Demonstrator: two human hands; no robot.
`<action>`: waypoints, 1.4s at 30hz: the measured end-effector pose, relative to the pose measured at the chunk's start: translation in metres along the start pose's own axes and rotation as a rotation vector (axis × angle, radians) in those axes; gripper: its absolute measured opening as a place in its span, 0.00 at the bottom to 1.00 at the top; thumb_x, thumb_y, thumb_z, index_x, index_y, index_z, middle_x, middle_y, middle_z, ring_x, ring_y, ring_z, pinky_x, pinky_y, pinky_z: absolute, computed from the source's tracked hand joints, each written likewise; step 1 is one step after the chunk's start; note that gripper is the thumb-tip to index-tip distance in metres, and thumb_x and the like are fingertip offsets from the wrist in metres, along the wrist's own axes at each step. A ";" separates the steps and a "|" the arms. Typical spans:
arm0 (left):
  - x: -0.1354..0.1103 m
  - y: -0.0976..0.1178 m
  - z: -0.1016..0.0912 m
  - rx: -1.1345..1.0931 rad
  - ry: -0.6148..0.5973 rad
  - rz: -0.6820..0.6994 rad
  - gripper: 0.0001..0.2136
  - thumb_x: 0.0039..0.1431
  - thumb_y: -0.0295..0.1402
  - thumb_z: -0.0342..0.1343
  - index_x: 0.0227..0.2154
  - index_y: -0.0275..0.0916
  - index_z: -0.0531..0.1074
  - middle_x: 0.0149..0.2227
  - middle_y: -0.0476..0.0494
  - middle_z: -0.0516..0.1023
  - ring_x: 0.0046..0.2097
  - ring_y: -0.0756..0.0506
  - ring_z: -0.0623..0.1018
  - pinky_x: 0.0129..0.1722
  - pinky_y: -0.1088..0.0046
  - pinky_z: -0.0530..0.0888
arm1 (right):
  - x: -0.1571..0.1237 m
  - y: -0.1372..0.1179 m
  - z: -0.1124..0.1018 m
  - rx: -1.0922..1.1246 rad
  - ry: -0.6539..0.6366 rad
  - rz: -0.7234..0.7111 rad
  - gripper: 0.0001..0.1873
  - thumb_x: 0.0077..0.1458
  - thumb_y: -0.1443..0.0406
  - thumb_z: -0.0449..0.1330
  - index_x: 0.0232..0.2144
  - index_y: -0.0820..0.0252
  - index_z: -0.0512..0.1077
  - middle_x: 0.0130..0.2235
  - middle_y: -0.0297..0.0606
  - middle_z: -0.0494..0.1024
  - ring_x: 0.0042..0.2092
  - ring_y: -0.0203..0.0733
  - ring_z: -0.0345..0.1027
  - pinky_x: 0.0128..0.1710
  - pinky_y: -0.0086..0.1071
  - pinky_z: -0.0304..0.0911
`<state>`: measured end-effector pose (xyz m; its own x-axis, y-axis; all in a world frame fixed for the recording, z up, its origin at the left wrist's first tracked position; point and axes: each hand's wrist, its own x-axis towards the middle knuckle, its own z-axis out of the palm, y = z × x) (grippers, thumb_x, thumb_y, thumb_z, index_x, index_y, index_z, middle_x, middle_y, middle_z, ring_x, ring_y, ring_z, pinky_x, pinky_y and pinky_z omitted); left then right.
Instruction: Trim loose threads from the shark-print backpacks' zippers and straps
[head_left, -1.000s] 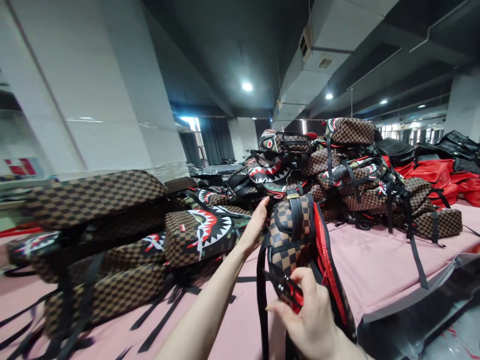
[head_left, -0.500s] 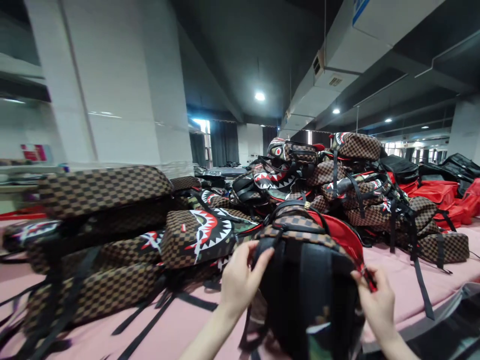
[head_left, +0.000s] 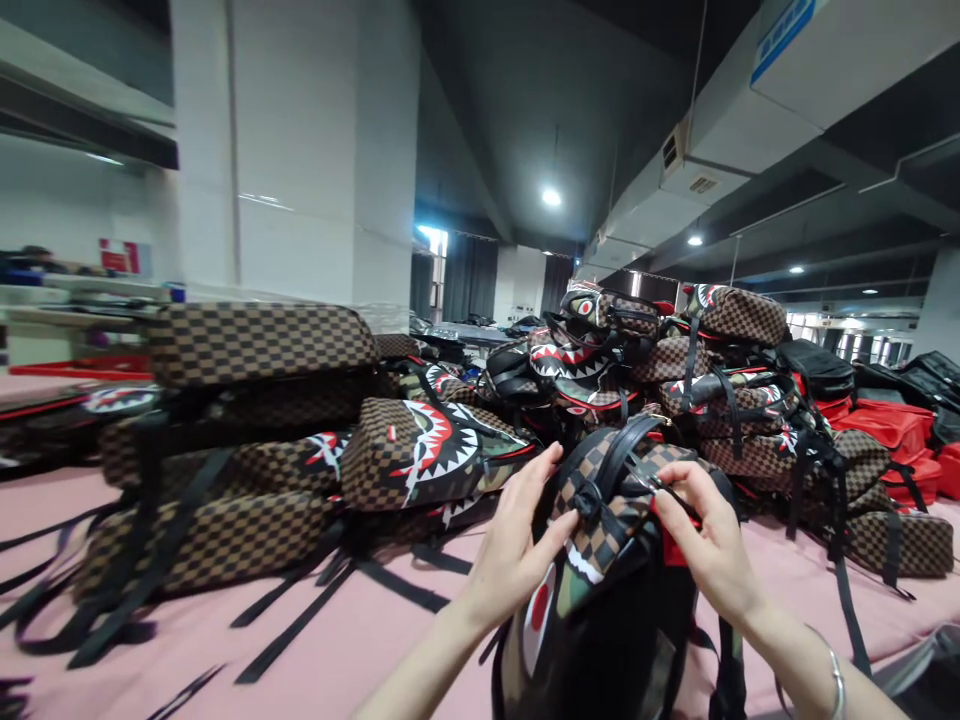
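I hold a brown checkered backpack point(head_left: 600, 540) with a shark-mouth print and red lining upright in front of me, over the pink table point(head_left: 360, 640). My left hand point(head_left: 517, 545) grips its left top edge, fingers curled on the fabric. My right hand point(head_left: 709, 535) pinches the red lining and a black strap at its top right. A black carry handle point(head_left: 622, 450) arches between the two hands.
Stacks of the same checkered shark backpacks point(head_left: 420, 455) lie at the left and in a heap point(head_left: 697, 370) behind, with black straps trailing over the pink surface. Red and black bags point(head_left: 885, 420) sit far right. A white pillar point(head_left: 292, 170) stands behind.
The backpack has been turned and tipped so its shark-print front faces me. Both hands shifted up to its top; the view swung slightly left.
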<state>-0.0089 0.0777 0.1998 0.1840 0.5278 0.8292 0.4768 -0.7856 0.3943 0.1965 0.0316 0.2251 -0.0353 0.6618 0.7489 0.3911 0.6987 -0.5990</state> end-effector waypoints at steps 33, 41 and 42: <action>0.031 0.017 -0.033 -0.229 -0.385 0.039 0.10 0.42 0.38 0.63 0.31 0.48 0.77 0.48 0.45 0.68 0.52 0.40 0.66 0.53 0.61 0.63 | -0.026 -0.013 0.008 -0.393 -0.052 -0.163 0.07 0.58 0.64 0.50 0.39 0.59 0.62 0.27 0.34 0.74 0.26 0.36 0.71 0.24 0.24 0.64; 0.025 0.032 -0.019 -0.366 -0.194 -0.208 0.04 0.42 0.35 0.60 0.18 0.42 0.75 0.40 0.44 0.74 0.45 0.40 0.72 0.50 0.60 0.65 | -0.025 -0.015 0.007 -0.337 -0.046 -0.135 0.08 0.57 0.64 0.52 0.40 0.59 0.61 0.29 0.34 0.74 0.26 0.35 0.70 0.25 0.24 0.63; 0.026 0.032 -0.018 -0.425 -0.164 -0.263 0.06 0.42 0.36 0.59 0.17 0.41 0.74 0.37 0.43 0.75 0.43 0.40 0.73 0.48 0.61 0.67 | -0.024 -0.018 0.006 -0.355 -0.057 -0.158 0.07 0.57 0.64 0.52 0.39 0.59 0.63 0.28 0.34 0.74 0.27 0.35 0.70 0.26 0.24 0.63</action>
<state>-0.0048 0.0604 0.2407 0.2530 0.7418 0.6210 0.1405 -0.6633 0.7351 0.1849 0.0048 0.2165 -0.1680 0.5743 0.8012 0.6703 0.6625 -0.3343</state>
